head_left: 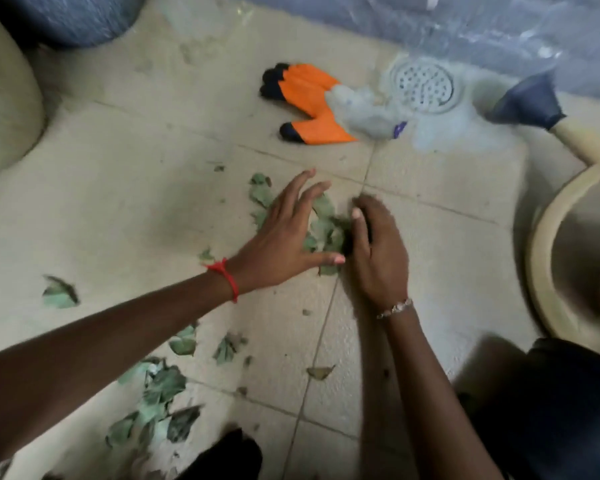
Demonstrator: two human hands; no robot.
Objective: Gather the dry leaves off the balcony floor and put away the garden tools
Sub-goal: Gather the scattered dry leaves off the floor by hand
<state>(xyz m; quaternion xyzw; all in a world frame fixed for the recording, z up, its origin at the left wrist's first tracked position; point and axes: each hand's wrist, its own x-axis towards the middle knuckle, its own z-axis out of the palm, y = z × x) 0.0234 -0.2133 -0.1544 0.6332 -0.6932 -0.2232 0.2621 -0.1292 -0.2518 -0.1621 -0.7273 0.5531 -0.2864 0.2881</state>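
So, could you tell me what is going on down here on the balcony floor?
A person crouches over the tiled floor, both bare hands sweeping dry leaves into a small pile. The left hand, fingers spread, pushes from one side; the right hand cups the other. More leaves lie scattered nearer the person. An orange glove lies untouched beside the floor drain.

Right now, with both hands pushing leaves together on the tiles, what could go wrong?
The left hand and right hand press a small pile of leaves between them; dry pieces may crumble or slip out.

Loose leaves lie behind the left arm and could be scattered by it, or missed.

The floor drain sits just past the orange glove; fragments swept that way might clog it.
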